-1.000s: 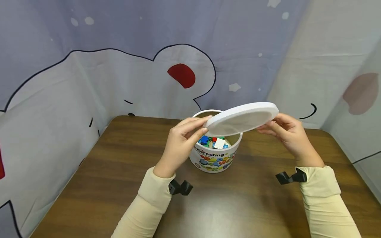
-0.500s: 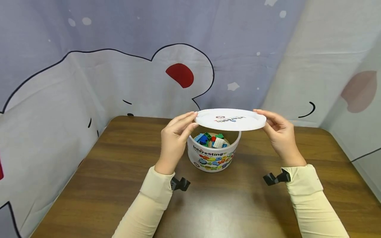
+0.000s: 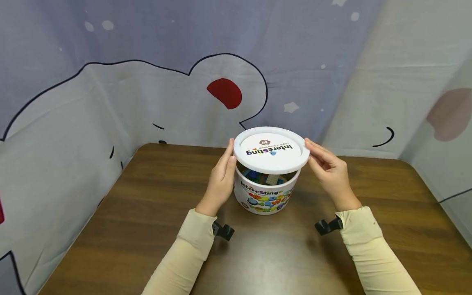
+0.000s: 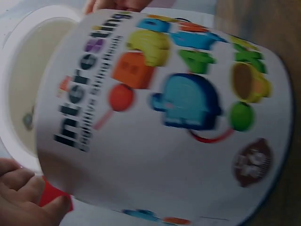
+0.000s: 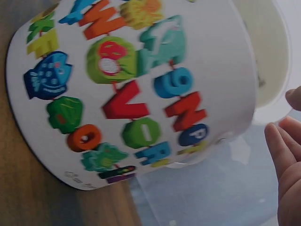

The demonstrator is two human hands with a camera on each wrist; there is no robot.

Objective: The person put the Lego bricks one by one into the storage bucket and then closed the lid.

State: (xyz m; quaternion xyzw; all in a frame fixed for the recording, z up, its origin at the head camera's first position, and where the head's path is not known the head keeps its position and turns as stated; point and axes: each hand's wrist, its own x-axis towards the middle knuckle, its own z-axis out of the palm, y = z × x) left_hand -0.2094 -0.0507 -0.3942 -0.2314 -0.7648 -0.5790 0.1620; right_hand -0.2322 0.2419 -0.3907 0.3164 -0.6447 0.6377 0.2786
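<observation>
A round white lid [image 3: 271,150] printed "Interesting" is above a white printed bucket [image 3: 263,200], tilted so that its top face shows in the head view. Several building bricks [image 3: 272,179] are visible through the gap between lid and front rim. My left hand [image 3: 217,180] holds the lid's left edge, the fingers rather straight and the thumb beside them. On the opposite edge, my right hand [image 3: 330,174] pinches the lid between fingers and thumb. Both wrist views show the lid's pale underside [image 4: 35,61] over the bucket's printed wall [image 5: 141,94].
The bucket stands on a brown wooden table [image 3: 158,229], towards its back edge. Behind it hangs a printed curtain [image 3: 147,98] with cartoon shapes. A black wrist mount [image 3: 223,231] sticks out from the left sleeve, and a similar mount [image 3: 328,225] from the right one.
The lid has gone from a slanted position up to the right to level, then moved left over the bucket. Both hands travelled with it, and the lid now hides more of the bucket's opening.
</observation>
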